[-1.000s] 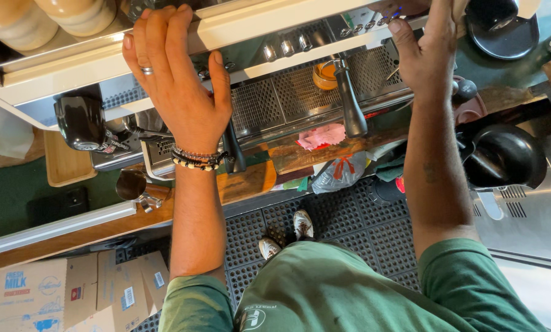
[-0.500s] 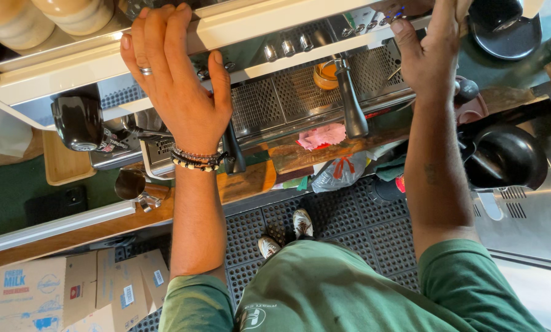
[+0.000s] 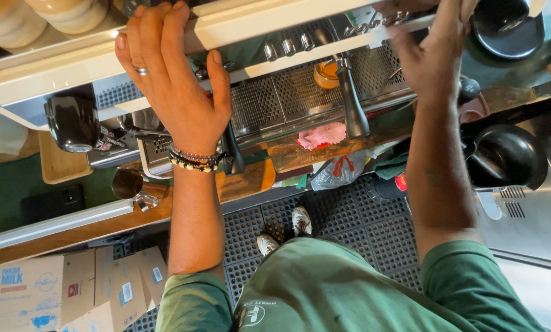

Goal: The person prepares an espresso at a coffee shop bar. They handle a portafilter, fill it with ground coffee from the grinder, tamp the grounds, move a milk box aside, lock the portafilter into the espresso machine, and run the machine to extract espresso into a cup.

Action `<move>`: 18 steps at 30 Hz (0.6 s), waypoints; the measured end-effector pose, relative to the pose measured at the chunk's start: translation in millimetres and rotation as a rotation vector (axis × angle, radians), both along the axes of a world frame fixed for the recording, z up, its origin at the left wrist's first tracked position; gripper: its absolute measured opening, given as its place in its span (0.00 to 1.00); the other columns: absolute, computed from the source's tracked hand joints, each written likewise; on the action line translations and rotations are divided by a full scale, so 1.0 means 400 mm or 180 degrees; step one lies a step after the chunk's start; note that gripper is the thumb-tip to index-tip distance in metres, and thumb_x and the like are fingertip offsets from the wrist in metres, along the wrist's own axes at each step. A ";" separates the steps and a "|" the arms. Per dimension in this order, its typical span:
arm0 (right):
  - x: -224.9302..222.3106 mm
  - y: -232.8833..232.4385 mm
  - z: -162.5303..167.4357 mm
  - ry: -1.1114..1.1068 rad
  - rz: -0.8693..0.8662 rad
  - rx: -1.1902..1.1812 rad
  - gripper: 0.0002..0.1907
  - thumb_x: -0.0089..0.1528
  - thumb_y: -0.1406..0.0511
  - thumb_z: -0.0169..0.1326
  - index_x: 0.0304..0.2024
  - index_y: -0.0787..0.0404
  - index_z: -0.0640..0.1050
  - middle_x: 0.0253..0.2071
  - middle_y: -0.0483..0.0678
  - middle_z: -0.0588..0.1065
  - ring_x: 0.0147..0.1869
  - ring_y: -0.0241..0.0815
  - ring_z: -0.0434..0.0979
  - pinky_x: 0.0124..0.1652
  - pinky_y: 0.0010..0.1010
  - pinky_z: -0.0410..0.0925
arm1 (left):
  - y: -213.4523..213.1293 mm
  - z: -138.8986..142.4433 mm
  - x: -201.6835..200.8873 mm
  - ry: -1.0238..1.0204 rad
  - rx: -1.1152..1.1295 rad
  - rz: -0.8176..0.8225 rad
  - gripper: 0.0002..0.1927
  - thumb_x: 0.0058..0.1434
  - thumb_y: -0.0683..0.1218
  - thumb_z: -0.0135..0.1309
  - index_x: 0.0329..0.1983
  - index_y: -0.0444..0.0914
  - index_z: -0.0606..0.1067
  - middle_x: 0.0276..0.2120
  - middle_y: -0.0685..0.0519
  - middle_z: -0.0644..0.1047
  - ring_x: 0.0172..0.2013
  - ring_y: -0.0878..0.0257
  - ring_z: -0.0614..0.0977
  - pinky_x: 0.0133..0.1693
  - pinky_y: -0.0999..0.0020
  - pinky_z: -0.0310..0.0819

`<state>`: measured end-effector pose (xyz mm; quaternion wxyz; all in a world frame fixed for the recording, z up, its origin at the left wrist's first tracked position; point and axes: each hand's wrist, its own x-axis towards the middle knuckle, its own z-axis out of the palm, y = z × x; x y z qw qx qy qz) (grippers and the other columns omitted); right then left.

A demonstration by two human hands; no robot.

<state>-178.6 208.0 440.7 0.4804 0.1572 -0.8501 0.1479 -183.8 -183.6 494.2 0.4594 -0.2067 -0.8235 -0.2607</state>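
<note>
Left hand (image 3: 171, 92) flat, grip wide, on the coffee machine (image 3: 300, 104) top edge. Right hand (image 3: 432, 58) blurred, possibly closing on something there; cannot tell. Could knock the glass (image 3: 326, 75) on the drip tray through haste.

Both arms are stretched forward and up from short green sleeves, forearms bare. The left hand (image 3: 175, 92) is seen from the back, fingers (image 3: 155, 37) straight and held close together, the thumb spread off to the side; no grasp is shown. A ring is worn on one finger and beaded bands are worn at the left wrist. The right hand (image 3: 432, 52) is raised level with the left, blurred, its fingers loosely curled with the thumb apart; whether anything is gripped cannot be told. The two hands are kept well apart
</note>
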 end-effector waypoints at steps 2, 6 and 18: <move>0.020 0.001 -0.021 -0.0608 0.0220 -0.0569 0.35 0.71 0.61 0.65 0.68 0.71 0.61 0.64 0.65 0.66 0.71 0.61 0.68 0.69 0.51 0.65 | 0.000 0.000 0.003 -0.0014 -0.0011 -0.0001 0.24 0.77 0.52 0.53 0.71 0.38 0.66 0.69 0.47 0.67 0.71 0.49 0.62 0.73 0.48 0.42; 0.020 -0.036 -0.123 0.0353 0.0890 -0.1169 0.25 0.70 0.75 0.54 0.68 0.64 0.65 0.66 0.59 0.65 0.71 0.52 0.71 0.67 0.43 0.70 | -0.003 0.005 0.003 -0.0124 0.0001 -0.0017 0.24 0.74 0.51 0.53 0.68 0.37 0.67 0.66 0.46 0.68 0.70 0.46 0.63 0.73 0.45 0.44; -0.045 -0.194 -0.303 -0.1592 0.1532 -0.2533 0.38 0.62 0.74 0.70 0.68 0.67 0.62 0.62 0.54 0.76 0.65 0.42 0.77 0.64 0.34 0.72 | 0.005 0.000 -0.003 -0.0180 0.0008 0.0120 0.25 0.74 0.51 0.54 0.69 0.37 0.66 0.69 0.43 0.65 0.72 0.45 0.62 0.75 0.42 0.41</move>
